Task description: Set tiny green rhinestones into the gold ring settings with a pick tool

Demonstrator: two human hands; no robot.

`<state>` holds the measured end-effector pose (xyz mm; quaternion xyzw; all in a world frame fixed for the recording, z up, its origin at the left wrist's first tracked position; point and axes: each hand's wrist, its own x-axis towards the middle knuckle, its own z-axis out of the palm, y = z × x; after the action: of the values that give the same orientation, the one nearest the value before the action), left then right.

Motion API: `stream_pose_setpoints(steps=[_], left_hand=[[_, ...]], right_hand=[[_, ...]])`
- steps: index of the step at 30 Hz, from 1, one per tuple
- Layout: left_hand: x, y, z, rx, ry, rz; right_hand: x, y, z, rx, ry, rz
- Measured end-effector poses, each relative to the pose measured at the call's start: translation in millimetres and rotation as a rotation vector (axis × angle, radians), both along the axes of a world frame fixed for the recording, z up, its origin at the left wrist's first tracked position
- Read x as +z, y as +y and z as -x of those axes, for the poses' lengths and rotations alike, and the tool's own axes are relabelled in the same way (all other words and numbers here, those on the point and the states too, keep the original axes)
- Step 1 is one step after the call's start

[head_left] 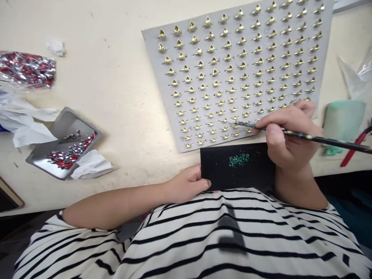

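Note:
My right hand [290, 131] pinches a thin dark brush-like stick [325, 142], its pale tip pointing left over the near rows of a grey board [165, 112]. Rows of small gold pieces that look like rings [215, 72] stand in this board. With the thumb on top, my left hand [188, 184] grips the left edge of a flat black tray [215, 166] close to my body. A small heap of green glittering stones [238, 159] lies on the tray, with a few scattered around it. Whether the stick's tip carries a stone is too small to tell.
At left, a grey metal tray [62, 116] holds red and silver stones [68, 153], with white tissue [94, 164] against it. A bag of red stones [27, 69] lies beyond. To the right are a pale green block [344, 120] and a red-handled tool [353, 151].

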<state>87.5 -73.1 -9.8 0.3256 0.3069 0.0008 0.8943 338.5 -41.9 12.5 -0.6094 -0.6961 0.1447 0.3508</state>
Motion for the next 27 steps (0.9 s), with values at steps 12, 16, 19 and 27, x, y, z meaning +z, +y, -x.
stream_pose_setpoints(steps=[12, 16, 19, 27], left_hand=[[2.7, 0.2, 0.3, 0.017, 0.023, 0.022], [5.0, 3.3, -0.1, 0.016, 0.031, 0.042], [6.6, 4.7, -0.3, 0.000, 0.018, 0.062], [6.2, 3.5, 0.9, -0.015, 0.041, 0.072]], right_hand=[[2.0, 1.2, 0.1, -0.066, 0.056, -0.090], [4.6, 1.7, -6.8, -0.117, 0.122, -0.188], [6.9, 1.1, -12.0, -0.123, 0.132, -0.188], [-0.1, 2.2, -9.7, -0.081, 0.138, -0.231]])
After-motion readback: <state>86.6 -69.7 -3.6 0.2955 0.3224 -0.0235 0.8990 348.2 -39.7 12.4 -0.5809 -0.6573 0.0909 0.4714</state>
